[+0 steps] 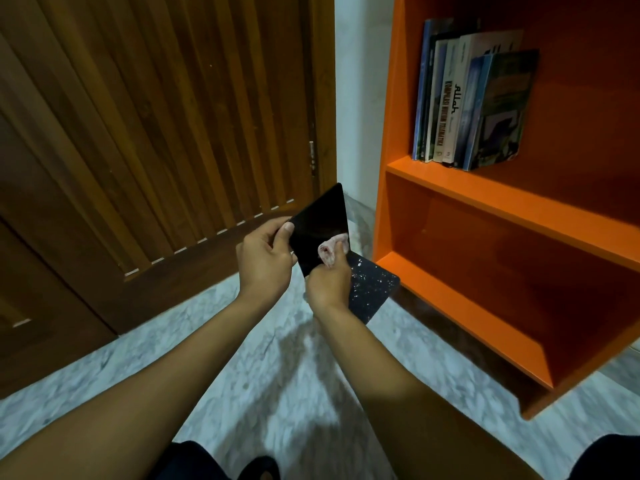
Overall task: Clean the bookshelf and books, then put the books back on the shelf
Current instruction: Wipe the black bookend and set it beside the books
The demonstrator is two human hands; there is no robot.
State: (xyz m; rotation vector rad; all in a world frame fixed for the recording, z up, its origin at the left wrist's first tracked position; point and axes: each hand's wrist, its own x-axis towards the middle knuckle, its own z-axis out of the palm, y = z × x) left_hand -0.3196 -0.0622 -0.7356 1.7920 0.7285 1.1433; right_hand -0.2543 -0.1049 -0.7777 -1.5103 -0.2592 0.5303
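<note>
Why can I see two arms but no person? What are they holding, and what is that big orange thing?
The camera sits on the person's head and looks down, so you see only their arms, as if they were yours. The left hand holds a black book by its edge. The right hand pinches a small pale cloth against the cover, to wipe it. Under the hands another dark, speckled book lies on the marble floor. The big orange thing is a bookshelf. A row of books stands upright on its upper shelf. The brown thing on the left is a wooden door.
</note>
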